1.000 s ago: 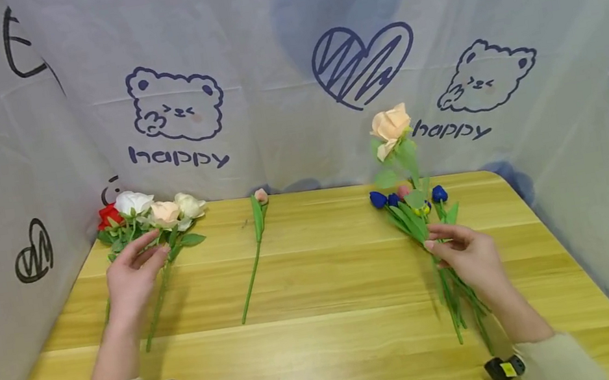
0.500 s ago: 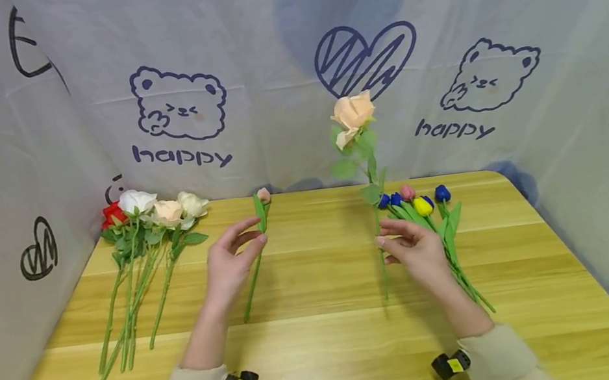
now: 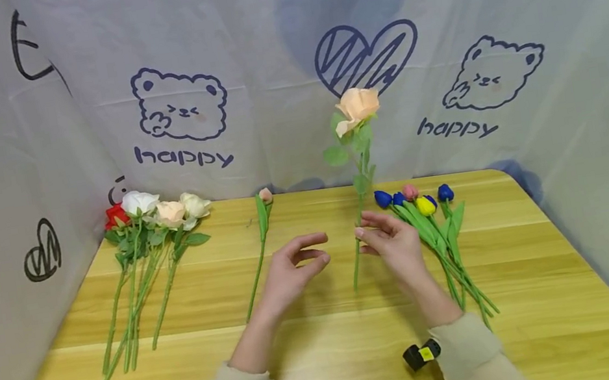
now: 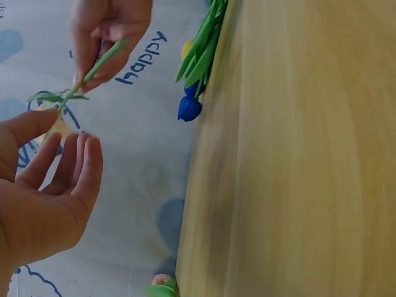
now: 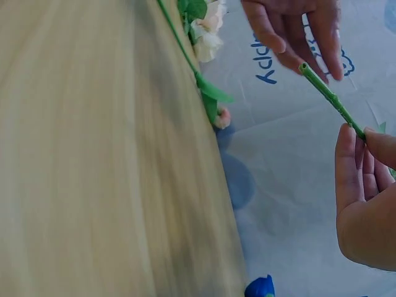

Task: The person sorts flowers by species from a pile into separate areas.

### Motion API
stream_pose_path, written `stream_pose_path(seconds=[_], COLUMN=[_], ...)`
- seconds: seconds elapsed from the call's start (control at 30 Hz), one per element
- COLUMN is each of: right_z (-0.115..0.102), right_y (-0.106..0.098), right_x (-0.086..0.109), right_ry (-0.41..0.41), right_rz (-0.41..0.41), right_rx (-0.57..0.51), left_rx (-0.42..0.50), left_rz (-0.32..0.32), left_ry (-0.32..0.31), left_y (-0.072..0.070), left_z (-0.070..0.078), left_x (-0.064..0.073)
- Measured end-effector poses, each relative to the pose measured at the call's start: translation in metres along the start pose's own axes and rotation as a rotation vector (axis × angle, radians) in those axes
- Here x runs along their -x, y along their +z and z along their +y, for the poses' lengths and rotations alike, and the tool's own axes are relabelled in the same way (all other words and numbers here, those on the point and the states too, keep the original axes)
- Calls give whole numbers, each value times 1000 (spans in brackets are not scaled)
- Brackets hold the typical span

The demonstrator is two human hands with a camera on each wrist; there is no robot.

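Observation:
In the head view my right hand (image 3: 392, 246) pinches the green stem of a peach rose (image 3: 358, 106), which stands nearly upright above the table with its bloom against the curtain. The right wrist view shows the cut end of that stem (image 5: 322, 83) poking out past the thumb and fingertips. My left hand (image 3: 295, 270) hovers to the left of the stem, fingers loosely bent and apart, holding nothing. A single pink tulip (image 3: 265, 197) lies on the table beyond it. Beside my right hand lie several tulips (image 3: 426, 204) in blue, yellow and pink.
At the left of the wooden table (image 3: 331, 370) lies a group of roses: a red rose (image 3: 116, 215), a white rose (image 3: 140, 203), a peach rose (image 3: 170, 214) and a cream rose (image 3: 196, 204). A printed curtain (image 3: 258, 39) rises behind the table's far edge.
My right hand has carried the peach rose left from above the tulips to mid-table. The left hand has moved right, from the roses past the single tulip towards the rose stem.

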State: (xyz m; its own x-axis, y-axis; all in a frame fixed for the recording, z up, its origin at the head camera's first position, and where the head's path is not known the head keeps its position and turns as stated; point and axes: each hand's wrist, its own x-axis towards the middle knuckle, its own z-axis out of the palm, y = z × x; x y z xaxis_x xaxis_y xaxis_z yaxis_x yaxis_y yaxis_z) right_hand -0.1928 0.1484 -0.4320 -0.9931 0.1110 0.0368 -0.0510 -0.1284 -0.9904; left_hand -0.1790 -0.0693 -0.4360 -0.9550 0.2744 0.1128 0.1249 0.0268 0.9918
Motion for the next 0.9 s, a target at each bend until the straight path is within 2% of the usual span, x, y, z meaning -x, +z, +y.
stream_pose_path(seconds=[0.13, 0.27, 0.5, 0.9], right_z=[1, 4, 13, 17], right_y=[10, 19, 24, 24], right_x=[-4, -5, -2, -3], right_ry=[15, 26, 52, 75], right_rz=[2, -7, 20, 5], right_rx=[-59, -118, -171, -155], left_rx=[9, 10, 0, -17], left_rz=[-66, -95, -114, -117], left_ry=[-34, -45, -89, -129], left_y=[3, 6, 9, 10], left_z=[-4, -7, -7, -8], left_x=[0, -1, 0, 0])
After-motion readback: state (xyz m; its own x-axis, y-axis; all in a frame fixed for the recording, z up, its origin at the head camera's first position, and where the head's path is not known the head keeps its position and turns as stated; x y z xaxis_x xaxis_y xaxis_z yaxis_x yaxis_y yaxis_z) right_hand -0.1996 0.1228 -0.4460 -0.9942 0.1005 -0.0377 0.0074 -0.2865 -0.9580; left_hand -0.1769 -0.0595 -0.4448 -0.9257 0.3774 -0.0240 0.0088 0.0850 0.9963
